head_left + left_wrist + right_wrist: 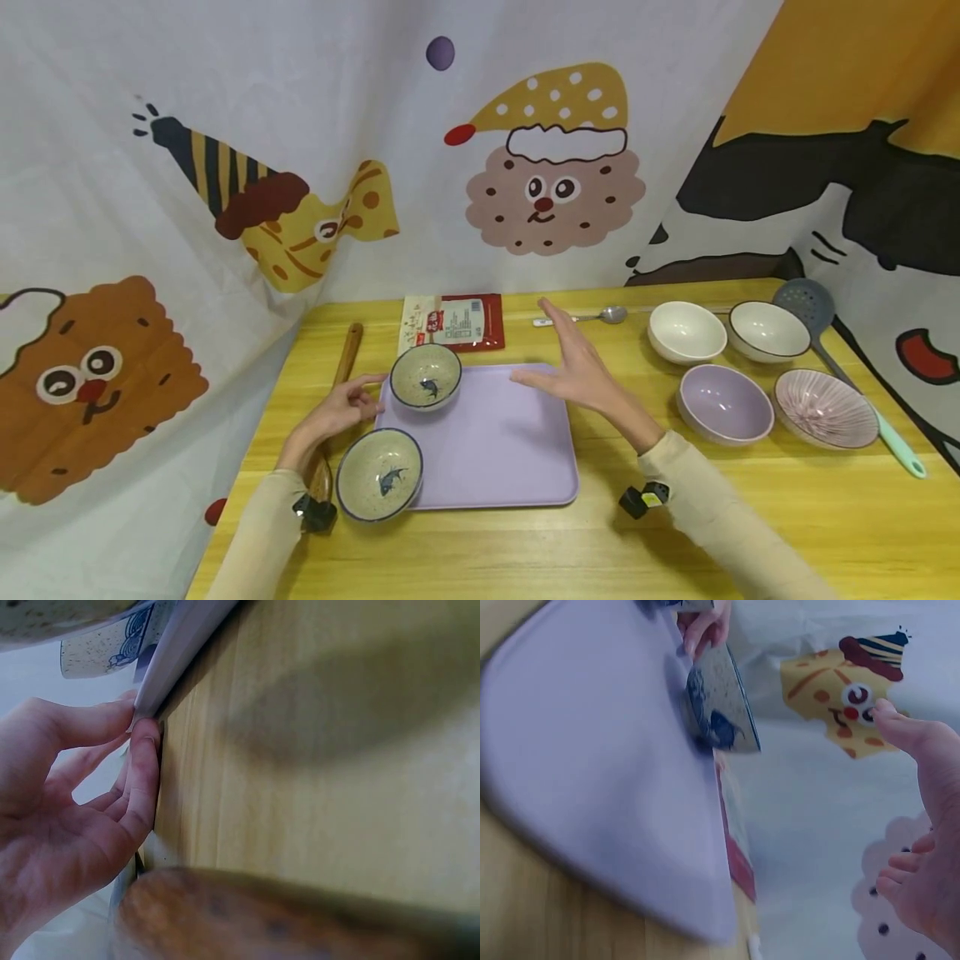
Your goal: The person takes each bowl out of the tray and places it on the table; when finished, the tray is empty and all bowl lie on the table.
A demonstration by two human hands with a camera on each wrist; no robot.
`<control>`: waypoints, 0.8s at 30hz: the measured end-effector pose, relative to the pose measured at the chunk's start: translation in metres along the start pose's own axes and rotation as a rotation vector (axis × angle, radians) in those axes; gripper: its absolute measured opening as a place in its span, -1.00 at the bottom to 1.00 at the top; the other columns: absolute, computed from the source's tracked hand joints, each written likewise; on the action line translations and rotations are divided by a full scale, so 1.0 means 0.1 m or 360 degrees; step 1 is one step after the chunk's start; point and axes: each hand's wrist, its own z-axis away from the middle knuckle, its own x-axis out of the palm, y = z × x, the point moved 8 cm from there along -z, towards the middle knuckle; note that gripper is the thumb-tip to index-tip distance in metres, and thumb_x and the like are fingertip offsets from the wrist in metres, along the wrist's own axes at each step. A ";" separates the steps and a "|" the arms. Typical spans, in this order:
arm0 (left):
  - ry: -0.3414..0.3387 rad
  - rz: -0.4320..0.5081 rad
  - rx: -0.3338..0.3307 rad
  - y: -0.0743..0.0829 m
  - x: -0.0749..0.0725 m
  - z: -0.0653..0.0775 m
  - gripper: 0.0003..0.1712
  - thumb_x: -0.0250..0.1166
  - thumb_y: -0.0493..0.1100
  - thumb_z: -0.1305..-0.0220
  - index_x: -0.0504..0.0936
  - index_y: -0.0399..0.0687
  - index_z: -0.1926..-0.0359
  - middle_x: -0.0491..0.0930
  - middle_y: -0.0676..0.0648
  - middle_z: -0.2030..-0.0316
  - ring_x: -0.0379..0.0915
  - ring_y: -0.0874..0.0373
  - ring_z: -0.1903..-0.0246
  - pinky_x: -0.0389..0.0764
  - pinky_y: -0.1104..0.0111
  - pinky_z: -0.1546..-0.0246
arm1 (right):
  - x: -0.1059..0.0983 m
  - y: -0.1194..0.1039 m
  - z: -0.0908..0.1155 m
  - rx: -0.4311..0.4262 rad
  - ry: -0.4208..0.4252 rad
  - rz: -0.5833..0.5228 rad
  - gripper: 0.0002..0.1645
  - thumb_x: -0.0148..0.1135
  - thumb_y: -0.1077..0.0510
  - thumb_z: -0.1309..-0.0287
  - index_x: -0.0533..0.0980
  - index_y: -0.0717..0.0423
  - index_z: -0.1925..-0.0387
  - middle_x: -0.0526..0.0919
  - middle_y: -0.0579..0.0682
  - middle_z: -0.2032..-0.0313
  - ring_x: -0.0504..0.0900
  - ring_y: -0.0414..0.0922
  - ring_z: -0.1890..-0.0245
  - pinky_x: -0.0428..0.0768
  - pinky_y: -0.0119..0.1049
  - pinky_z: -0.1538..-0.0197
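Observation:
A lilac tray (495,450) lies on the wooden table. At its left edge, my left hand (337,412) pinches the rim; the left wrist view shows the thumb and fingertips meeting on the tray edge (169,664). Two speckled bowls with blue fish sit along the left side. The rear bowl (408,379) is at the far left corner, while the front bowl (367,492) partly overhangs the near left corner. My right hand (581,367) hovers over the far right corner, thumb and fingers spread apart, holding nothing.
A wooden utensil (348,354) lies partly beneath the left arm. Behind the tray are a red and white packet (476,325) and a metal spoon (612,314). To the right stand a cream bowl (686,332), a purple bowl (723,404), other bowls, and a slotted ladle (806,304).

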 end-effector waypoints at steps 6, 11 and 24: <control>0.0010 -0.0016 0.0009 0.00 0.01 0.00 -0.32 0.32 -0.31 -0.30 0.37 -0.26 -0.42 0.60 -0.23 0.26 0.49 0.12 0.32 0.57 0.37 0.29 | 0.33 -0.15 -0.18 -0.0027 -0.0141 -0.0053 0.47 0.57 -0.32 0.11 -0.10 0.03 -0.62 -0.01 0.09 -0.60 0.05 0.13 -0.57 0.14 0.26 -0.49; 0.0022 -0.0007 0.0002 -0.01 -0.01 0.00 -0.32 0.32 -0.30 -0.31 0.37 -0.23 -0.43 0.59 -0.23 0.26 0.48 0.09 0.32 0.55 0.36 0.30 | 0.64 -0.21 -0.31 -0.0017 -0.0275 -0.0139 0.46 0.56 -0.33 0.11 -0.10 -0.05 -0.63 -0.01 0.03 -0.61 0.03 0.09 -0.58 0.13 0.25 -0.49; 0.0019 0.0017 0.0015 0.00 0.00 -0.01 -0.32 0.32 -0.30 -0.32 0.37 -0.24 -0.43 0.60 -0.26 0.25 0.50 0.09 0.33 0.56 0.38 0.32 | 1.34 -0.29 -0.43 -0.0063 -0.0503 -0.0153 0.56 0.65 -0.25 0.21 -0.11 0.16 -0.61 0.01 0.18 -0.59 0.05 0.11 -0.58 0.13 0.11 -0.53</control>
